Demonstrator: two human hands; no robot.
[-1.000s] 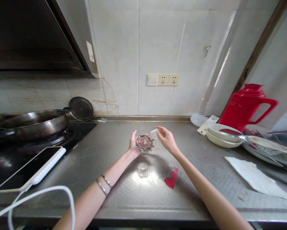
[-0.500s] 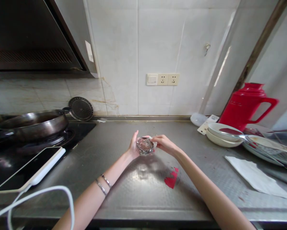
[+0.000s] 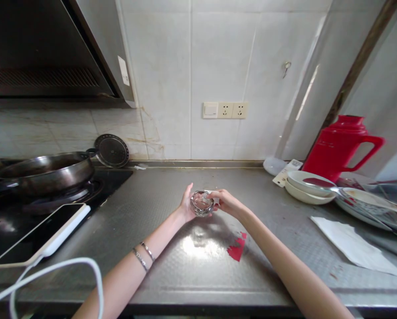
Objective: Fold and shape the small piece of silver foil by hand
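A small clear glass bowl [image 3: 202, 204] with a scalloped rim rests in my left hand [image 3: 186, 204], above the middle of the steel counter [image 3: 171, 274]. The left thumb points up beside the rim, and the palm is under the glass. My right hand [image 3: 225, 200] is at the bowl's right side, its fingers pinched together at the rim; something whitish shows at the fingertips, too small to name. Below the right wrist, a torn piece of red paper [image 3: 236, 248] lies on the counter.
A pan [image 3: 48, 175] sits on the stove at left, with a cabled phone [image 3: 40, 237] before it. At right are a red thermos [image 3: 337, 148], stacked bowls [image 3: 309, 195], a plate [image 3: 357, 212] and a white tissue [image 3: 356, 248].
My right fingers have moved slightly inward over the bowl's rim. The bowl and left hand have shifted a little to the right. A brighter reflection shows on the counter.
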